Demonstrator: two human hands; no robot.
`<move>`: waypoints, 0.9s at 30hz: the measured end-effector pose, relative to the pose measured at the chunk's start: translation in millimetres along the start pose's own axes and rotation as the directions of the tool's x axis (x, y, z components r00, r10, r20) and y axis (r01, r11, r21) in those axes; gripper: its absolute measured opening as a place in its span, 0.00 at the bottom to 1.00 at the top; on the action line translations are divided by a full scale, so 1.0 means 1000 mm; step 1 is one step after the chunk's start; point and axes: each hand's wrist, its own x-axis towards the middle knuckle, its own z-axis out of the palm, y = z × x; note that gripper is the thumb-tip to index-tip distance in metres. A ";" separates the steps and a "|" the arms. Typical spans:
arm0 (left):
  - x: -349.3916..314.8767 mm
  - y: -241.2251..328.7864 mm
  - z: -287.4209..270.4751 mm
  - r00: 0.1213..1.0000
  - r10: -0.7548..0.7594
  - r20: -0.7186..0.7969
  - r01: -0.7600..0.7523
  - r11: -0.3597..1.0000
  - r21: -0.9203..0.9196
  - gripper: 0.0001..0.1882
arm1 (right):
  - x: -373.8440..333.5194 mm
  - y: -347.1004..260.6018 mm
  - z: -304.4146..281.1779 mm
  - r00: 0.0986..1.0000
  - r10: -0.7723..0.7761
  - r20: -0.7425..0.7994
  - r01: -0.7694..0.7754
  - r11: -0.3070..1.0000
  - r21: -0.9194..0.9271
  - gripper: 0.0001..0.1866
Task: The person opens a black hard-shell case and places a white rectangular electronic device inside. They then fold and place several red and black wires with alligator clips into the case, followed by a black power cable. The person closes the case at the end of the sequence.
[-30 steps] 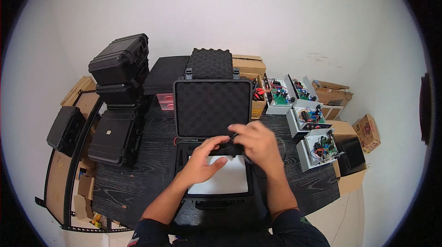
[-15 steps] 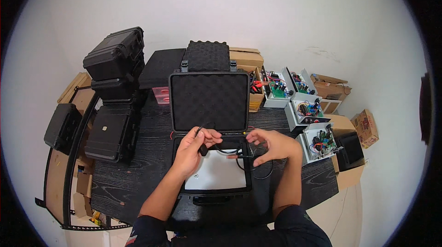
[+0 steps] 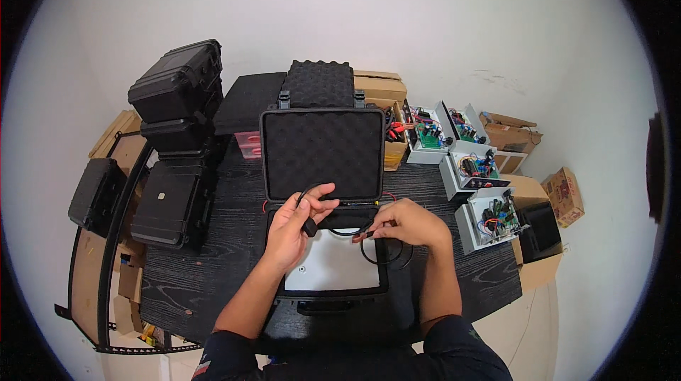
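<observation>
A black hard case stands open before me on the dark table, its raised lid lined with grey-black egg-crate foam. A flat white panel lies in its lower half. Over it my left hand is closed on a black cable, with a small block-shaped black plug hanging at the fingers. To the right, my right hand pinches the same black cable, which loops below and beside the fingers. A short reddish-brown piece shows by those fingertips; its kind is unclear.
Several black cases are stacked on the left. Opened white housings with circuit boards line the right side. Behind the lid are foam, cardboard boxes and red-handled items. An opened carton stands at the table's right edge.
My right hand has moved slightly left, and its spread fingers have closed on the cable. The left hand stays nearly in place, its fingers a little more raised.
</observation>
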 end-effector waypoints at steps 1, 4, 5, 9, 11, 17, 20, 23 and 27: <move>0.000 0.000 0.000 1.000 -0.005 0.011 0.005 1.000 0.017 0.15 | 0.000 0.000 -0.002 0.999 -0.038 0.002 0.038 0.998 0.042 0.09; -0.002 0.002 0.001 1.000 -0.024 0.001 0.024 0.999 0.038 0.16 | 0.001 0.010 -0.009 0.984 -0.164 0.066 0.143 0.957 0.252 0.06; -0.003 0.003 0.002 1.000 -0.030 -0.008 0.031 0.999 0.042 0.16 | 0.000 0.017 -0.011 0.973 -0.213 0.089 0.172 0.926 0.336 0.05; -0.005 0.003 -0.003 0.994 0.023 0.107 -0.024 1.000 0.007 0.21 | -0.039 0.063 -0.031 0.979 -0.121 0.163 -0.016 0.755 0.656 0.06; -0.005 0.002 -0.004 0.976 0.062 0.208 -0.059 0.998 -0.018 0.22 | -0.061 0.101 -0.041 0.984 0.139 0.110 -0.177 0.820 0.544 0.09; -0.006 -0.002 -0.012 0.945 0.100 0.311 -0.120 0.992 0.047 0.18 | -0.050 0.085 -0.029 0.817 0.437 -0.377 -0.512 0.849 -0.126 0.24; -0.013 0.004 -0.007 0.958 0.109 0.265 -0.148 0.980 0.133 0.17 | -0.010 0.018 -0.008 0.911 0.197 -0.362 -0.208 0.978 0.007 0.34; -0.011 0.003 -0.016 0.914 0.131 0.384 -0.207 0.964 0.165 0.33 | 0.023 -0.006 0.028 0.960 -0.238 -0.148 0.237 0.971 -0.029 0.40; -0.007 0.022 0.001 0.929 0.091 0.360 -0.127 0.989 0.079 0.59 | 0.037 -0.002 0.052 0.954 -0.299 -0.028 0.300 0.953 0.031 0.22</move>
